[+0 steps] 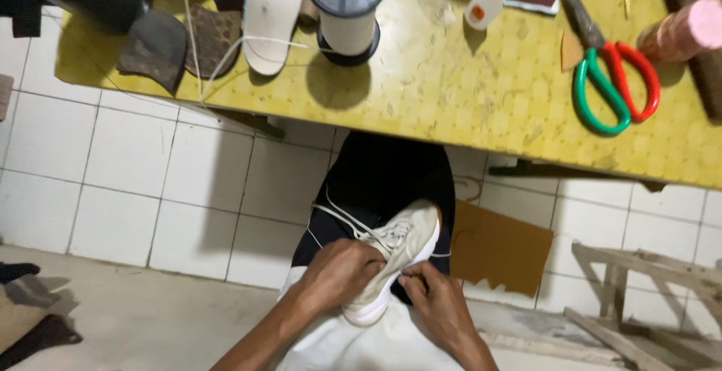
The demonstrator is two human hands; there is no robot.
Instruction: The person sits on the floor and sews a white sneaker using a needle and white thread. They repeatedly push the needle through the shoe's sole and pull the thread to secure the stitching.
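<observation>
You hold one pale cream shoe (pixel 391 254) on your lap, below the near edge of the yellow desk (pixel 421 78), toe pointing away from you. Your left hand (pixel 338 269) is clenched over its upper where the white lace (pixel 342 219) runs, that grip closed on shoe and lace together; your right hand (pixel 436 307) steadies the white sole's edge, its grip pinched on the shoe's side. The work looks to be at the lacing or stitching of the upper, and the next move seems to call for a steady pull on the lace while the right hand keeps the shoe from twisting. On the desk: one large spool (pixel 347 10) wound with white thread, one white insole (pixel 269 18), two dark sole pieces (pixel 180 44), one small glue bottle (pixel 487 1) and one pair of scissors (pixel 611 78) with one green and one red handle. A brown card sheet (pixel 500 247) leans on the tiled wall.
</observation>
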